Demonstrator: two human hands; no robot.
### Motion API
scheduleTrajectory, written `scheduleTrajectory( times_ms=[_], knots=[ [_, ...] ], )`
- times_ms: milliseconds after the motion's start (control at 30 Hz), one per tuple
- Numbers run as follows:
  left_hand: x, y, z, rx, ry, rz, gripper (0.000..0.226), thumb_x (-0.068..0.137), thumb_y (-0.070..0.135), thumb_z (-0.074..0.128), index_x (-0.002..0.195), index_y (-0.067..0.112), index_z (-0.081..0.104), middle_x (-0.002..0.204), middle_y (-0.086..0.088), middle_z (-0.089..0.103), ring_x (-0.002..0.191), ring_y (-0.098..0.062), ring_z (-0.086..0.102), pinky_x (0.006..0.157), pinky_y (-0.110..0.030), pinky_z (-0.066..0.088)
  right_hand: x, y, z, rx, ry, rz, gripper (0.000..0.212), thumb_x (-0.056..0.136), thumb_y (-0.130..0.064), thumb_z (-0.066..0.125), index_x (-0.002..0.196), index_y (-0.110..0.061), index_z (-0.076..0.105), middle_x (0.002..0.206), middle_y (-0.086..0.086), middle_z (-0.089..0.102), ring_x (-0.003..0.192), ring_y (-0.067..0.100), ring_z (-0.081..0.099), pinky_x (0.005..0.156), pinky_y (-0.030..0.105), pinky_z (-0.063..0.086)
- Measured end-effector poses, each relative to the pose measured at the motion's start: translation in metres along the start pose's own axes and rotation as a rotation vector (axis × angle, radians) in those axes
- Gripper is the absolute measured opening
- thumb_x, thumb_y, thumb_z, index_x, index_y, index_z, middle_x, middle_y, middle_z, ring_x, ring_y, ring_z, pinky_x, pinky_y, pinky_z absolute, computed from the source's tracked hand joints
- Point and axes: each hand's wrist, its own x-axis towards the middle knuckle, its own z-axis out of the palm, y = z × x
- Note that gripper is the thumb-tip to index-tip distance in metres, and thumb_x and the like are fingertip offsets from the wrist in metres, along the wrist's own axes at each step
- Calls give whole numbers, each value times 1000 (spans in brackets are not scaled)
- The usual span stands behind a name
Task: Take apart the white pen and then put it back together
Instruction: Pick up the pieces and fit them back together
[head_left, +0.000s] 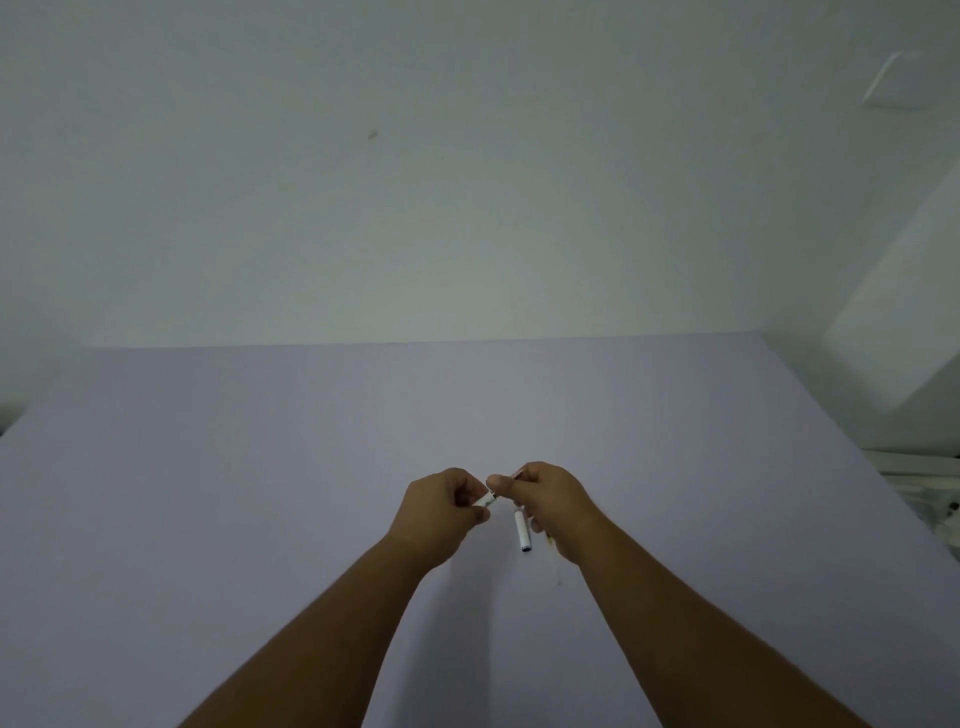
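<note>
Both hands meet above the middle of the lavender table (260, 493). My left hand (441, 506) is closed around a short white pen barrel (485, 500), whose end pokes out toward the right. My right hand (545, 496) pinches a thin part of the pen at that end; a reddish tip (517, 472) shows above its fingers, and most of that part is hidden. A white pen cap (522, 531) with a dark end lies on the table just below and between the hands.
A plain white wall (467, 182) rises behind the table's far edge. A white block or cabinet (893, 353) stands at the right, with white clutter (935, 488) beyond the table's right edge.
</note>
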Motion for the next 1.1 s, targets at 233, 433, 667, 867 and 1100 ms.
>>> scheduleTrajectory(
  times_ms=[233, 433, 667, 867, 1100],
  knots=[
    [-5, 1, -3, 42, -1, 14, 12, 78, 16, 73, 78, 24, 63, 66, 11, 58, 57, -3, 52, 50, -12, 36, -10, 2, -1, 47, -25, -5, 8, 78, -30, 71, 78, -22, 67, 74, -3, 61, 64, 12, 51, 55, 23, 45],
    [-9, 1, -4, 25, 15, 15, 11, 78, 16, 73, 81, 22, 65, 67, 11, 59, 59, -4, 52, 53, -12, 36, -14, 1, 3, 140, -61, -54, 9, 82, -22, 66, 89, -27, 68, 83, -5, 64, 70, 13, 54, 60, 25, 46],
    [-12, -1, -7, 32, 15, 23, 11, 78, 15, 73, 80, 21, 65, 67, 9, 59, 59, -5, 52, 54, -14, 40, -15, -1, 6, 39, -29, -44, 15, 79, -36, 69, 81, -22, 66, 78, -4, 63, 67, 13, 53, 57, 24, 46],
    [-12, 1, -11, 63, 4, 46, 9, 79, 14, 72, 81, 19, 65, 66, 10, 58, 56, -4, 51, 53, -13, 38, -16, -8, 9, -16, 12, -17, 28, 79, -44, 68, 70, -18, 61, 66, -2, 59, 58, 12, 49, 53, 22, 44],
    [-10, 5, -16, 72, 21, 58, 14, 78, 17, 73, 79, 24, 60, 66, 14, 55, 57, -3, 51, 53, -12, 36, -15, -14, 10, 23, -14, -64, 17, 80, -35, 69, 73, -20, 66, 70, -1, 63, 61, 13, 53, 56, 25, 45]
  ],
)
